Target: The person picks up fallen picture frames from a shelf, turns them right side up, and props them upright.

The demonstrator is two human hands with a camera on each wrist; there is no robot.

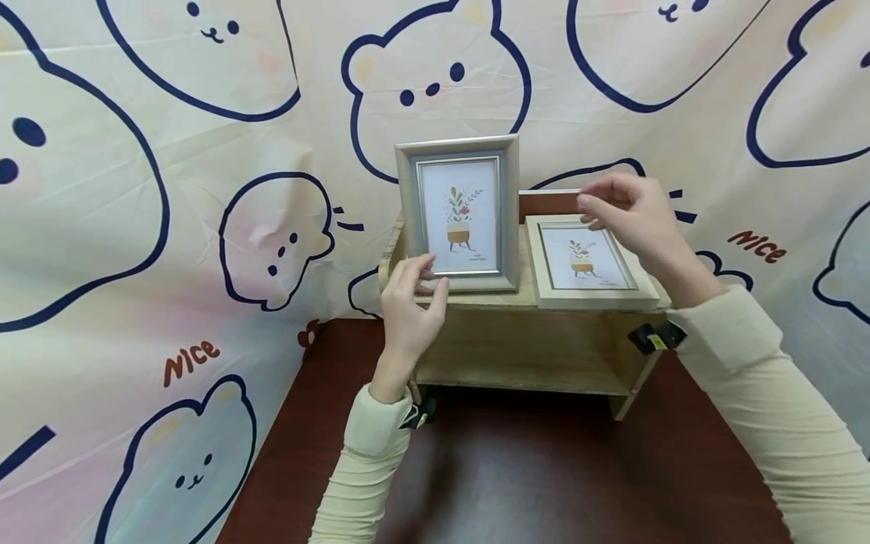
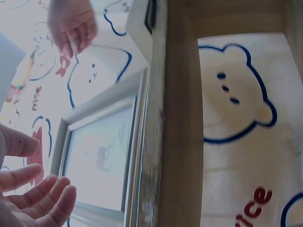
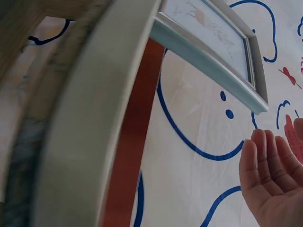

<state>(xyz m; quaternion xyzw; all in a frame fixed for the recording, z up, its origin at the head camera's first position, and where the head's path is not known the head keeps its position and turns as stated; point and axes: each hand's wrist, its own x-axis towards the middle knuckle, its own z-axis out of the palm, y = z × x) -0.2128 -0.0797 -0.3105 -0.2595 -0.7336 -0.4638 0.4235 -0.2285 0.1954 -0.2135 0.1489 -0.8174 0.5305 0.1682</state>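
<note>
A silver-grey picture frame [image 1: 458,261] with a potted-plant print stands upright on the left of a small wooden shelf [image 1: 523,347]. Just in front of its lower left corner is my left hand [image 1: 413,306], fingers loosely bent and apart, with nothing in them. A cream picture frame [image 1: 587,297] bearing a similar print lies face up on the right of the shelf top. Over its far right part hovers my right hand [image 1: 632,211], thumb and fingers loosely bent around empty air. In the right wrist view, the right hand [image 3: 272,177] appears apart from both frames.
The shelf stands on a dark red-brown table [image 1: 516,468]. Behind it hangs a pale cloth [image 1: 272,151] printed with blue-outlined bears. A reddish-brown strip [image 1: 550,204] shows behind the cream frame. Black camera mounts [image 1: 655,338] sit at both wrists.
</note>
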